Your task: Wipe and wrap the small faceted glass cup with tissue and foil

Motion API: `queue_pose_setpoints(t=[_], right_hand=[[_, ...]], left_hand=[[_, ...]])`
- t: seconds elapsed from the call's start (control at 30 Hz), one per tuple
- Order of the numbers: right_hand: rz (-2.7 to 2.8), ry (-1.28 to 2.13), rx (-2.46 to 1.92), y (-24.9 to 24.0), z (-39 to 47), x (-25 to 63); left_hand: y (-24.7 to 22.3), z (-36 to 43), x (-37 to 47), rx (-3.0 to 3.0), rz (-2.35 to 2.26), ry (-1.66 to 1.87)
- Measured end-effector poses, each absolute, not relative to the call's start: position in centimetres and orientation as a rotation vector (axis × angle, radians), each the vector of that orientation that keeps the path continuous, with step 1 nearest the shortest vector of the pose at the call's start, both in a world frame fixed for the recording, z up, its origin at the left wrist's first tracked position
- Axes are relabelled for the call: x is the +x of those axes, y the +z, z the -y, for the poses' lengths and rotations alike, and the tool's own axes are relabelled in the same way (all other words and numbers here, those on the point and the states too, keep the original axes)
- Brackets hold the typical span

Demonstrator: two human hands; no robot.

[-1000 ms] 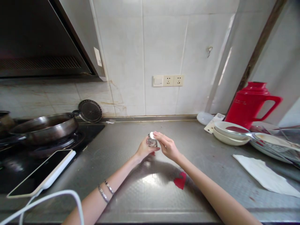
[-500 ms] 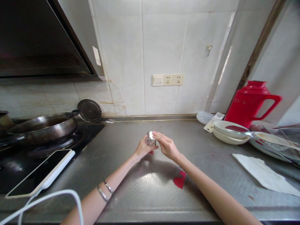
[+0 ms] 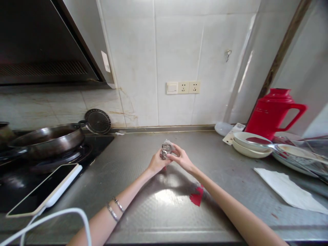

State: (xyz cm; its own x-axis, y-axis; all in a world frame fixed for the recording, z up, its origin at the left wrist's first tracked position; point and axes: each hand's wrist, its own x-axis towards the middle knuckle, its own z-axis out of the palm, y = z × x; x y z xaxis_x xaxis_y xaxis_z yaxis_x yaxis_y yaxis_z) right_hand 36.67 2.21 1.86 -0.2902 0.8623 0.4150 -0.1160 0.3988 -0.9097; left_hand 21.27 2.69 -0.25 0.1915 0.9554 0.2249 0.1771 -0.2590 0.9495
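Both hands meet above the grey steel worktop: the left hand and the right hand are each closed on a small crinkled silvery foil packet, held up between their fingertips; its contents are too small to make out. Below the right forearm lies a red scrap, partly hidden. Farther left, a white-edged tablet rests by the dark frying pan; a red jug stands far right.

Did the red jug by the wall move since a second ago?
No. The red jug stands in the same spot, beside the stacked white bowls and below the brown pipe.
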Motion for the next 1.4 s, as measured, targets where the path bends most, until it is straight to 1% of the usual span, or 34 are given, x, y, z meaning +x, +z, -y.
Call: queue_pose_setpoints(t=[0.1,0.2,0.3,0.5,0.6,0.8,1.03,1.13,1.3,1.4], right_hand=[[1.498,1.137,-0.742,2.0,-2.4,36.8],[1.457,1.227,-0.804,2.1,-2.4,37.0],[1.473,1.286,-0.843,2.0,-2.4,37.1],[1.524,1.263,-0.809,1.7,-2.9,37.3],[1.563,1.092,-0.862,1.3,-3.7,37.6],[1.728,0.519,-0.928,1.0,-3.7,37.7],[2.022,0.045,-0.563,1.6,-1.6,37.3],[2.012,0.003,-0.567,1.6,-1.9,37.4],[1.89,0.139,-0.759,1.3,-2.5,37.3],[1.936,0.067,-0.715,1.3,-2.2,37.3]], left_hand=[[-0.8,-3.0,20.9,1.682,-1.032,1.163],[-1.0,-3.0,20.7,1.791,-0.999,1.193],[-0.8,-2.9,20.6,1.88,-1.052,1.212],[-0.4,-2.6,20.8,1.925,-1.129,1.229],[-0.4,-2.3,21.0,1.916,-1.097,1.255],[-0.5,-2.1,21.4,1.893,-1.092,1.232],[-0.4,-2.3,21.5,1.906,-0.97,1.298],[-0.6,-2.2,21.5,1.92,-1.022,1.277],[-0.8,-2.1,21.4,1.884,-1.107,1.201],[-0.8,-2.2,21.5,1.886,-1.077,1.232]])
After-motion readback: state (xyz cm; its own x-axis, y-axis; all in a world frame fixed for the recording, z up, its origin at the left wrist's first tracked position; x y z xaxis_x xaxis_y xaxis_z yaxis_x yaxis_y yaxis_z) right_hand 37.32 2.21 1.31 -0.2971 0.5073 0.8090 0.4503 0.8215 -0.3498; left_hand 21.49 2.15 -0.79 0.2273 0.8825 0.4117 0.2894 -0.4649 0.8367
